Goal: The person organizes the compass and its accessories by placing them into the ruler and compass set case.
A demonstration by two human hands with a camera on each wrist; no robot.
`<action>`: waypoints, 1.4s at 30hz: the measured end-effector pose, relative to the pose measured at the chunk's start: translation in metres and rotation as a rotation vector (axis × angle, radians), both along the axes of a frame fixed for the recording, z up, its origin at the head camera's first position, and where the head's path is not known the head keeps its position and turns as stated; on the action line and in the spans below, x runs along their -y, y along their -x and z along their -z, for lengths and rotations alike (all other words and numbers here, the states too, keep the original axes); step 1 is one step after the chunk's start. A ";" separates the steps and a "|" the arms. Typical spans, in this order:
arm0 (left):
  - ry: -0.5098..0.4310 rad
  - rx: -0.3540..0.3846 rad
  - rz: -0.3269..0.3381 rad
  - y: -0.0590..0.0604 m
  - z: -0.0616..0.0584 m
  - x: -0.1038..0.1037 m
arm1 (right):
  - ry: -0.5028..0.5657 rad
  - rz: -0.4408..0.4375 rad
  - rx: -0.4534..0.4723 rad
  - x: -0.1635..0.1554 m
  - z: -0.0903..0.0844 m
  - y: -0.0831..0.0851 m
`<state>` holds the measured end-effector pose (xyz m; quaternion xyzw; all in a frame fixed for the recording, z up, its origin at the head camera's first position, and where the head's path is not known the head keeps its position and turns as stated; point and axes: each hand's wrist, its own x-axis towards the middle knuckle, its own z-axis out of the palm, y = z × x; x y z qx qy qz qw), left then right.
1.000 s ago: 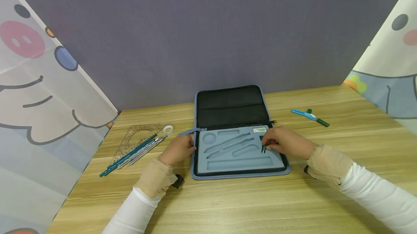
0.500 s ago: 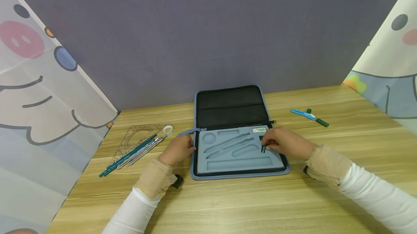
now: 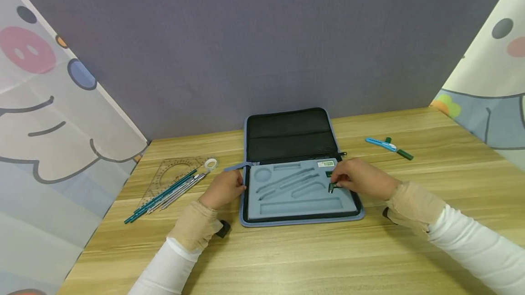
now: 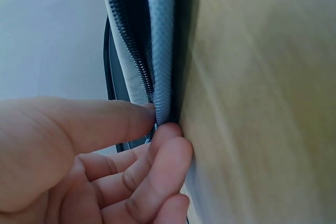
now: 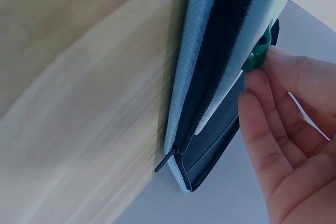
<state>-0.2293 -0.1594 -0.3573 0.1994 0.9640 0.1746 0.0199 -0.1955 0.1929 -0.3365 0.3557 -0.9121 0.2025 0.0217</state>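
Note:
An open zip case [image 3: 250, 215] lies flat mid-table, with a grey-blue foam insert [image 3: 301, 194] full of empty cut-out slots. My left hand [image 3: 241, 186] grips the case's left edge; in the left wrist view thumb and fingers [image 4: 163, 145] pinch the blue zipped rim [image 4: 160, 66]. My right hand [image 3: 335, 182] hovers over the insert's right side and pinches a small dark green piece [image 3: 331, 188]. In the right wrist view the green piece [image 5: 258, 55] sits between my fingertips [image 5: 257, 85] and the case [image 5: 210, 77].
On the left lie a clear protractor ruler [image 3: 166, 174], several teal and silver pencils [image 3: 164, 194] and a small tape roll [image 3: 211, 163]. At the right rear lie a blue cutter [image 3: 379, 143] and a green piece [image 3: 405, 154]. Cartoon-print curtains flank the wooden table [image 3: 287, 254].
My right hand has shifted very slightly with the green piece over the foam. The left hand stays on the case edge.

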 end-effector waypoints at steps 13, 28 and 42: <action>0.000 -0.005 0.006 0.000 0.000 0.000 | 0.002 0.001 -0.044 0.003 0.005 -0.002; -0.012 -0.006 0.007 -0.003 -0.003 0.001 | 0.014 -0.021 -0.028 0.002 0.006 0.001; -0.014 0.007 0.014 -0.003 -0.006 -0.001 | -0.005 0.057 0.067 -0.015 -0.001 -0.001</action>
